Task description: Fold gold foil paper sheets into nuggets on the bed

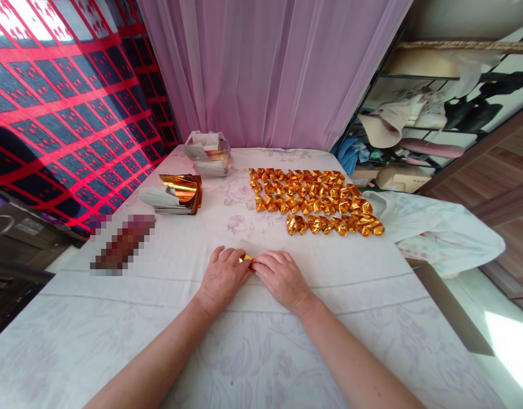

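My left hand [226,276] and my right hand [283,278] meet near the middle of the table, fingers closed on one small piece of gold foil paper [245,258]. A pale part of the sheet shows just beyond the fingertips; most of the rest is hidden under them. Beyond my right hand, folded gold foil pieces [312,199] lie in several rows. To the far left of my hands sits a stack of gold foil sheets [182,196] with grey-white backs, curled over at the top.
A clear plastic bag [208,153] with more sheets stands at the back left. A blurred-out patch [122,244] lies at the left edge. White plastic [448,227] hangs over the right edge, beside a shelf rack [431,128]. A purple curtain [270,74] closes off the back.
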A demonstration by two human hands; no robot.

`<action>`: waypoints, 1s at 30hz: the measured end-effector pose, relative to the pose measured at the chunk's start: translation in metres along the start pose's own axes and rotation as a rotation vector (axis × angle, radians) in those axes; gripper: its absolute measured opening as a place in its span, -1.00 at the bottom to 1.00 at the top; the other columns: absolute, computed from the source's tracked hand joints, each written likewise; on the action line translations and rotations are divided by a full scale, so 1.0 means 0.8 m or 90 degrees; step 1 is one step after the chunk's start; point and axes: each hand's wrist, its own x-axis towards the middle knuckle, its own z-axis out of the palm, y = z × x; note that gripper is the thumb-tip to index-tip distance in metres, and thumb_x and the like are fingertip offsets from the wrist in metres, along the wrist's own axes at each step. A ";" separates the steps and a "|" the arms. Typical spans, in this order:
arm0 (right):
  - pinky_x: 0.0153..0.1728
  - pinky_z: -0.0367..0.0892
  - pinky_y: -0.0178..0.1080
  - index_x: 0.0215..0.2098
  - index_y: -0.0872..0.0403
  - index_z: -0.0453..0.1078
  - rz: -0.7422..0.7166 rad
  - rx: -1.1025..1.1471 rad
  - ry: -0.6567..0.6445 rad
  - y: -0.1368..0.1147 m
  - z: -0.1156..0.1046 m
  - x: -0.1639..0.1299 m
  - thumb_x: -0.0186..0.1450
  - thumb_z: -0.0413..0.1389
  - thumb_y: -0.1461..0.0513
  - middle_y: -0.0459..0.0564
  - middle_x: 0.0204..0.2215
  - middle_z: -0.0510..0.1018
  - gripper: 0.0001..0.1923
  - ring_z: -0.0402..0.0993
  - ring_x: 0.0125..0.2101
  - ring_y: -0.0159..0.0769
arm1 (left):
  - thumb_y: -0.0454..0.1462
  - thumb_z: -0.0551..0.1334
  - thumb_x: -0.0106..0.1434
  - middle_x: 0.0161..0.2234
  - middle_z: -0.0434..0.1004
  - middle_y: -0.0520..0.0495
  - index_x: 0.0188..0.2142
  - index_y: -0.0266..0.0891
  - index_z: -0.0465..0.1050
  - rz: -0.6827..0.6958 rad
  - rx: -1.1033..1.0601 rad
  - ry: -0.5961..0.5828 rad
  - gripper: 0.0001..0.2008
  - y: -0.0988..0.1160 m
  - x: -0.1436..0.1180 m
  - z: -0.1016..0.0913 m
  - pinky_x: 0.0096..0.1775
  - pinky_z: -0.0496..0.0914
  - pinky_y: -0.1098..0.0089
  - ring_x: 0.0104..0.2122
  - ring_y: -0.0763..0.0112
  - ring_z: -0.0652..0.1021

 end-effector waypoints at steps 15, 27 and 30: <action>-0.23 0.18 -0.17 -0.26 0.02 0.50 -0.017 0.023 -0.010 -0.001 0.002 -0.003 0.40 0.10 0.27 -0.08 -0.38 0.56 -0.87 0.38 -0.32 -0.31 | -0.32 0.10 0.40 -0.08 0.56 -0.12 -0.11 -0.22 0.41 0.035 -0.081 -0.037 -0.85 -0.015 -0.008 0.006 0.11 0.37 0.14 -0.07 0.31 0.56; -0.22 0.23 -0.20 -0.29 0.02 0.47 0.136 0.117 -0.050 0.002 0.008 -0.006 0.38 0.09 0.25 -0.06 -0.36 0.57 -0.88 0.43 -0.30 -0.29 | -0.29 0.11 0.39 -0.06 0.59 -0.17 -0.03 -0.24 0.48 0.020 -0.073 -0.030 -0.76 -0.002 -0.029 -0.004 0.11 0.34 0.08 0.01 0.17 0.52; -0.23 0.24 -0.21 -0.35 0.03 0.46 0.174 0.117 -0.046 0.002 0.009 -0.006 0.38 0.10 0.24 -0.06 -0.40 0.54 -0.85 0.42 -0.33 -0.29 | -0.29 0.11 0.39 -0.03 0.58 -0.18 0.01 -0.27 0.45 0.015 -0.055 -0.041 -0.74 0.003 -0.032 -0.004 0.11 0.34 0.07 0.02 0.15 0.52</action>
